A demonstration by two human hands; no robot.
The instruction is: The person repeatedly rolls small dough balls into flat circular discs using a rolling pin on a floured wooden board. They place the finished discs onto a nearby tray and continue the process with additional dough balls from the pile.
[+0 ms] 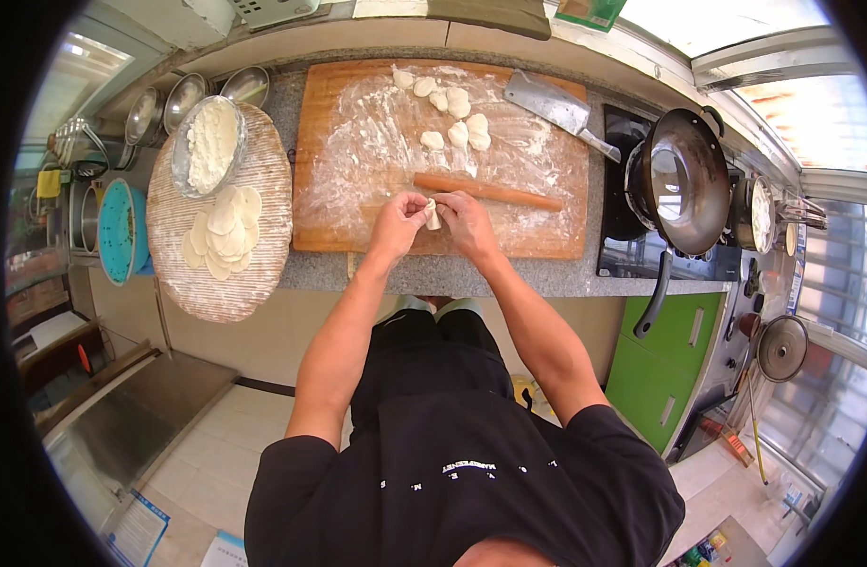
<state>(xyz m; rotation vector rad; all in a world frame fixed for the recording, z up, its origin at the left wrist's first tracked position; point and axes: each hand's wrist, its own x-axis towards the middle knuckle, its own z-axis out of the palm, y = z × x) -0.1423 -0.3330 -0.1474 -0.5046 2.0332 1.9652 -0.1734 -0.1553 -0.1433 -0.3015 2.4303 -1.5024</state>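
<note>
Between my two hands, over the near edge of a floured wooden board (358, 222), a small pale piece of dough (433, 217) is pinched. My left hand (401, 224) grips its left side with closed fingers, and my right hand (468, 225) closes on its right side. Just beyond my fingers lies a wooden rolling pin (490, 192), slanting slightly down to the right. Farther back on the board are several lumps of dough (458, 102). A cleaver (550, 102) rests flat at the board's far right, its handle past the edge.
At left, a round floured board (225, 300) bears stacked dough wrappers (227, 231) and a bowl of flour (209, 146). Beside it stands a blue basin (117, 231). Metal bowls (184, 98) line the back. On the right, a wok (687, 180) sits over the stove (623, 222), handle jutting forward.
</note>
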